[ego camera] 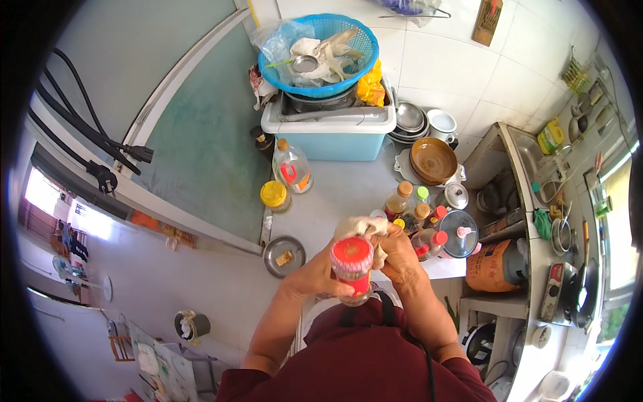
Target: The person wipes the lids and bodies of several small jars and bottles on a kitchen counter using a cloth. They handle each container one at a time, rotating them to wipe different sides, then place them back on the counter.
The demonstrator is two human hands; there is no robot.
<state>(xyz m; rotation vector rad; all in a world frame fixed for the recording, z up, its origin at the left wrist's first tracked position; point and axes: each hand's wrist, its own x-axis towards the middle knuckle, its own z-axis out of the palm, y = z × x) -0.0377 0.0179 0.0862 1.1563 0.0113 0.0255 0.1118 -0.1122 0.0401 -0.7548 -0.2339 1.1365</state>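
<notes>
My left hand grips a glass jar with a red lid and a red label, held upright close to my chest. A pale cloth lies bunched behind the lid, and my right hand is closed on it at the jar's right side. Just left of my hands is a round metal dish with a small tan piece in it. Several bottles, one an amber-capped bottle, stand together beyond my right hand. A jar with a yellow lid and a large clear plastic bottle stand at the table's left side.
A blue basket tops a light blue plastic bin at the back. Brown bowls, a lidded pot and stacked metal bowls stand to the right. Farther right are a sink and a gas stove.
</notes>
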